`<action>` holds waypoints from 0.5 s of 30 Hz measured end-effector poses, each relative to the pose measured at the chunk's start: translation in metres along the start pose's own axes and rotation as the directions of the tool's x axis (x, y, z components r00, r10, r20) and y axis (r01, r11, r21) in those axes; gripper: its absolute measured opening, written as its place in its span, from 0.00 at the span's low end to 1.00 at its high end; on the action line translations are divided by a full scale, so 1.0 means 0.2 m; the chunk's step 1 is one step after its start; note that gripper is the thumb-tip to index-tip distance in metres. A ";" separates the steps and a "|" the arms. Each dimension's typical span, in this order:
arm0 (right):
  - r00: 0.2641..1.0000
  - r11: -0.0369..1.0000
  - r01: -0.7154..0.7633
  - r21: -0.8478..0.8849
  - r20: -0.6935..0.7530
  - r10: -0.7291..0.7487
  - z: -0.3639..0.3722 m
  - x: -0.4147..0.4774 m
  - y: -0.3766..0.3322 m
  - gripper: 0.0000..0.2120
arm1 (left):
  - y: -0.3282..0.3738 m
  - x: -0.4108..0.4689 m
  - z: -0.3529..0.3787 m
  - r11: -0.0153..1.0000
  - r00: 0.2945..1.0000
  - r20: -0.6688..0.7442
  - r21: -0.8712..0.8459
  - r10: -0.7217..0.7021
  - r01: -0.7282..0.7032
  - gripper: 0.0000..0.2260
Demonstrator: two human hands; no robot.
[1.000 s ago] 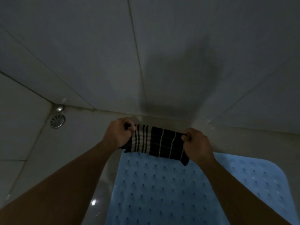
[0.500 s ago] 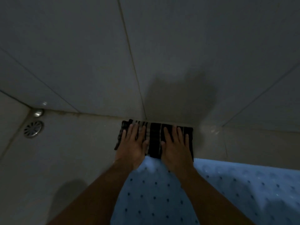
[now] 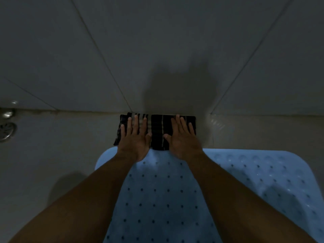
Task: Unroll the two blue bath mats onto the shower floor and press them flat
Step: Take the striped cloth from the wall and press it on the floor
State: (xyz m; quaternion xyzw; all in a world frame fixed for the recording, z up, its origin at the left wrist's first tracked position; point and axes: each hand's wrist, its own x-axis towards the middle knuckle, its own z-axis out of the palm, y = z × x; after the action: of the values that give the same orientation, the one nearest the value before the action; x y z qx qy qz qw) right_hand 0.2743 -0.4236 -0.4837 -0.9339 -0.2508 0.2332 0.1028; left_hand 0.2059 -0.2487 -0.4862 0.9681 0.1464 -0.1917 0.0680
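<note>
Head view: left grip [image 3: 135, 141] and right grip [image 3: 182, 139] press flat-fingered on striped cloth [image 3: 157, 132] touching perforated blue mat [image 3: 157, 199].

**Dim shower corner on my feed**

My head-camera view shows a bathroom shower. Large pale wall tiles [image 3: 175, 41], split by thin grout lines [image 3: 100, 55], meet a glossy shower floor [image 3: 61, 141] along a stained seam. A round metal drain [image 3: 7, 131] is set into the floor at far left. A blue bath mat [image 3: 254, 181], dotted with holes and suction cups, lies in the foreground. The light is low.
</note>
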 end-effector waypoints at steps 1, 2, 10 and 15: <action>1.000 1.000 0.007 -0.005 -0.005 -0.007 -0.01 -0.01 0.06 0.32 | 0.05 0.01 0.00 1.000 1.000 0.002 0.002 0.006 -0.006 0.28; 1.000 1.000 0.015 -0.014 -0.009 -0.015 -0.03 -0.02 0.11 0.32 | 0.10 0.02 0.00 1.000 1.000 0.004 0.009 0.012 -0.012 0.28; 1.000 0.999 0.003 -0.036 -0.027 -0.004 -0.11 -0.11 0.48 0.31 | 0.49 0.06 0.00 0.999 0.999 0.042 0.012 0.032 -0.032 0.28; 0.999 0.999 -0.010 -0.052 -0.043 0.008 -0.14 -0.16 0.69 0.31 | 0.70 0.08 0.01 0.999 0.997 0.064 0.010 0.042 -0.043 0.28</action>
State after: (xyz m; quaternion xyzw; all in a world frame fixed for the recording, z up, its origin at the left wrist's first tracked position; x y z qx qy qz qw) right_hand 0.3206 -0.5601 -0.4893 -0.9421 -0.2505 0.2070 0.0826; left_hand 0.2616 -0.3779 -0.4842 0.9647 0.1223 -0.2218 0.0714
